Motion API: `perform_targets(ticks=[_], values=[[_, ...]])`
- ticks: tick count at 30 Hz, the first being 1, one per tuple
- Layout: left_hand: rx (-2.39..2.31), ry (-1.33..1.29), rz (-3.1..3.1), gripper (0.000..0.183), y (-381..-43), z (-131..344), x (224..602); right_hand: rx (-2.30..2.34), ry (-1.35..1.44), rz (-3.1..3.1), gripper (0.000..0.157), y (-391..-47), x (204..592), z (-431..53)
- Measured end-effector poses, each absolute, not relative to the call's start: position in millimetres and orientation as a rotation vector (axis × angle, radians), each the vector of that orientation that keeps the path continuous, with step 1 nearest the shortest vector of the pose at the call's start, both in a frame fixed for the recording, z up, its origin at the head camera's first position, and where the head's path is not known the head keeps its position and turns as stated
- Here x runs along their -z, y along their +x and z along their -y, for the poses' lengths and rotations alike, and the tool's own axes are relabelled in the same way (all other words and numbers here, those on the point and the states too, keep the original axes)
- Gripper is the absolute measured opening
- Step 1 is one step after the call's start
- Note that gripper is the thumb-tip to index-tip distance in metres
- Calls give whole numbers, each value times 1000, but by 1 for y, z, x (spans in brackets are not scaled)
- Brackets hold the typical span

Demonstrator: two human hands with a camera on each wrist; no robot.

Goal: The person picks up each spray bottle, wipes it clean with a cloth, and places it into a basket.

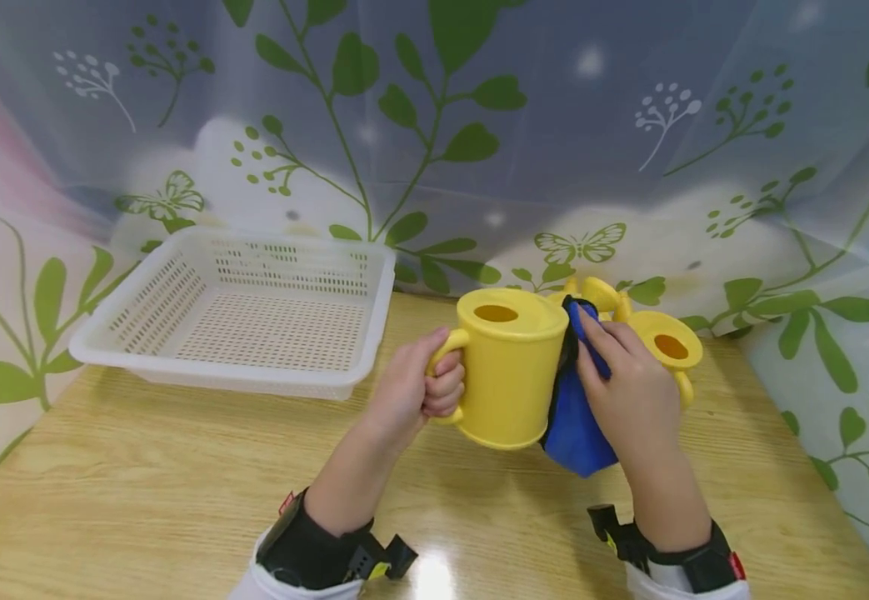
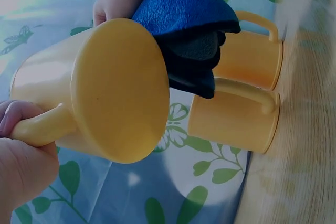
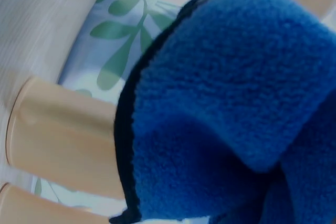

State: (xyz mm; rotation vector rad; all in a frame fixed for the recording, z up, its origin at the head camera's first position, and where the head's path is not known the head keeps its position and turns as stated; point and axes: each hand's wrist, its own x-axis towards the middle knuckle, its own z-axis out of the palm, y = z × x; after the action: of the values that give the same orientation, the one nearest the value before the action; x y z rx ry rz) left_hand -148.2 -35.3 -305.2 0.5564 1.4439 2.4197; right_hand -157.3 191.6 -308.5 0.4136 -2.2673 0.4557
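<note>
A yellow watering can point(image 1: 509, 375) with a partly covered top is held up above the table, its underside facing the left wrist view. My left hand point(image 1: 419, 383) grips its side handle, fingers curled round it. My right hand point(image 1: 632, 387) holds a blue cloth point(image 1: 580, 429) with a dark edge against the can's far side, opposite the handle. Folds of the cloth fill much of the right wrist view and hide that hand's fingers there. The can's side under the cloth is hidden.
More yellow watering cans point(image 1: 677, 337) stand behind and beside my right hand, partly covered by it. A white perforated basket point(image 1: 322, 383) sits at the left on the wooden table point(image 1: 202, 475). Behind the table hangs a leaf-patterned curtain point(image 1: 554, 167).
</note>
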Motion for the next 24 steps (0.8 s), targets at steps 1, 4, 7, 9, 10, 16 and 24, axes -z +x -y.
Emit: perform_targets(ticks=[1, 4, 7, 9, 10, 16, 24], values=[[-2435, 555, -1433, 40, -148, 35, 305, -463, 442, 2272, 32, -157, 309, -191], [-2484, 544, -1390, 41, -150, 37, 306, -468, 517, 2271, 30, -157, 311, -188], [-2529, 525, -1341, 41, -151, 38, 307, -482, 561, 2254, 28, -158, 312, -186], [-2558, 515, -1305, 42, -152, 39, 308, -499, 590, 2238, 28, -159, 313, -186], [-2576, 503, -1278, 42, -153, 40, 308, -508, 608, 2233, 27, -159, 313, -185], [-2677, 401, -1115, 44, -156, 43, 311, -579, 711, 2250, 27, -159, 317, -186], [-2765, 403, -1120, 45, -162, 52, 307, -575, 788, 2396, 28, -158, 314, -187]])
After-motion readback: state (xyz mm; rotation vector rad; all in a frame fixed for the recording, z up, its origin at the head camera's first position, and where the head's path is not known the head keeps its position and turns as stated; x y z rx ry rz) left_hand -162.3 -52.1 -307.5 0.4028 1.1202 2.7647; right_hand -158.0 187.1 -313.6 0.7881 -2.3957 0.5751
